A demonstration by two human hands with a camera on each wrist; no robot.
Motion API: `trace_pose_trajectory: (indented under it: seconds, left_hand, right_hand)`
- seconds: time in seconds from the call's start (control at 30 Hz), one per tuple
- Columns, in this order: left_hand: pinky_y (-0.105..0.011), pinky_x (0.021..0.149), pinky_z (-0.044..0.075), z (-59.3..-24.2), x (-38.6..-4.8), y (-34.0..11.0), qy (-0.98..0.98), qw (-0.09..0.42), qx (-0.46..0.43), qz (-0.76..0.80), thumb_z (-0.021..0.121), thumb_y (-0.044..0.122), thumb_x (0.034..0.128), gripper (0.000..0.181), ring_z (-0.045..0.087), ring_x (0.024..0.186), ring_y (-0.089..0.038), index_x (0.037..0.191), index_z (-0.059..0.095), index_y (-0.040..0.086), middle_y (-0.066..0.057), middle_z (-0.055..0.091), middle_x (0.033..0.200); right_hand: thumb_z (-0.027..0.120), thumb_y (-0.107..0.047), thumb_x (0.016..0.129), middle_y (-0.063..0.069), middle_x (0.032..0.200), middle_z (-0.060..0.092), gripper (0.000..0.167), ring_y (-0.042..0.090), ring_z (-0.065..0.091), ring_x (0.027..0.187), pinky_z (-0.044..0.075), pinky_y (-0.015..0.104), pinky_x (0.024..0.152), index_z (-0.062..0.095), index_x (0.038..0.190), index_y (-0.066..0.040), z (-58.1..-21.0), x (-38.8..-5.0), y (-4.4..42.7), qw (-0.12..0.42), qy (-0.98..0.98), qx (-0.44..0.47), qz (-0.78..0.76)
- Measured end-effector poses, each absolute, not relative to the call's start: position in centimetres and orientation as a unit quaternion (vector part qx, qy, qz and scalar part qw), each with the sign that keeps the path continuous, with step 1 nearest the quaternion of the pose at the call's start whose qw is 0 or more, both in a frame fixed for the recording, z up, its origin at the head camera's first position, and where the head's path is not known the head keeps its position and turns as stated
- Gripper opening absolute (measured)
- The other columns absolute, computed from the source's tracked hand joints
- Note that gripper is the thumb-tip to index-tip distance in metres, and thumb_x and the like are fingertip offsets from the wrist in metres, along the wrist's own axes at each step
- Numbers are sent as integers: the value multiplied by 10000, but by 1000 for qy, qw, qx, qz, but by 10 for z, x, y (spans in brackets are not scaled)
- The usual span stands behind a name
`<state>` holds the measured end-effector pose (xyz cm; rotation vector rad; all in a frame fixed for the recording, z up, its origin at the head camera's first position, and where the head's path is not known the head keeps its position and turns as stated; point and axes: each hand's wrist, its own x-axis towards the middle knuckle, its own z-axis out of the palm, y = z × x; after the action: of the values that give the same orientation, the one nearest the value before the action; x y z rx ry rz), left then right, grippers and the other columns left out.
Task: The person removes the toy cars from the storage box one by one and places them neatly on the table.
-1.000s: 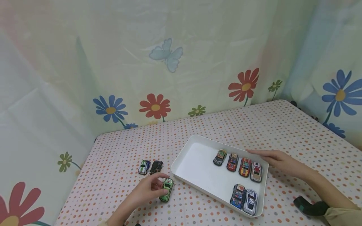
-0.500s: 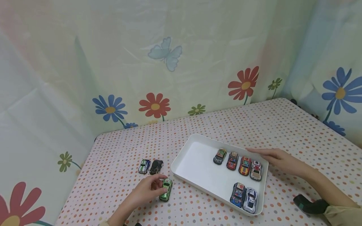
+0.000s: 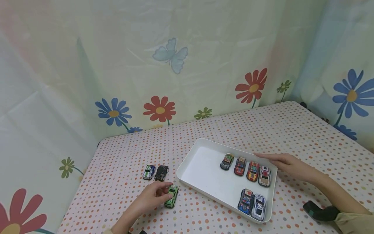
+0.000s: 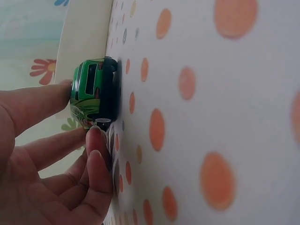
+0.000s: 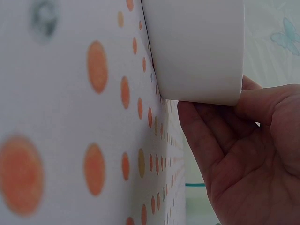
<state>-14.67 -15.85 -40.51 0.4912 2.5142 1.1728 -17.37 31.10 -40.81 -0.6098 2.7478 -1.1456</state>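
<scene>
In the head view my left hand (image 3: 152,196) pinches a green toy car (image 3: 171,196) that stands on the dotted tablecloth. In the left wrist view its thumb touches the green car (image 4: 91,91) at the roof and its fingertips lie along one side. A white tray (image 3: 216,191) stands right of this car with several toy cars in it. At the tray's far right corner my right hand (image 3: 292,165) rests with its fingers stretched along the outside. The right wrist view shows fingertips against the tray's outer wall (image 5: 199,51); part of one finger is hidden behind it.
A white, blue and green toy car (image 3: 149,172) and a black toy car (image 3: 161,173) stand beyond the left hand. In the tray, a white and blue car (image 3: 258,207) is near the front right corner. A black curved object (image 3: 320,213) is by the right sleeve.
</scene>
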Motion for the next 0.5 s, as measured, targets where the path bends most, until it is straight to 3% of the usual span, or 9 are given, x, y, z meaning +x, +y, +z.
trace_pose_trajectory:
  seconds: [0.17,0.4,0.5]
  left_hand:
    - [-261,597,427,-401,-146,-158,893,138,181,389,668,224,879,418,490,744,-156,1222,588,-1,0,535,874]
    - [-280,612,438,-368,-147,-136,917,19,229,327,630,233,911,357,520,777,-132,1216,604,47,9,558,912]
    - [-317,693,457,-356,-149,-110,905,16,270,328,613,244,923,362,550,863,-157,1236,592,63,-24,584,992]
  right_hand:
    - [418,-16,988,232,1330,465,359,412,460,1167,476,355,826,505,1336,-20,-408,-174,311,53,901,-204,-380]
    - [416,-8,982,238,1335,457,374,198,525,1019,431,268,703,508,1343,-46,-409,-175,311,58,903,-191,-380]
    - [414,4,977,241,1335,454,379,276,518,1081,440,292,709,506,1342,-40,-410,-175,311,59,903,-189,-380]
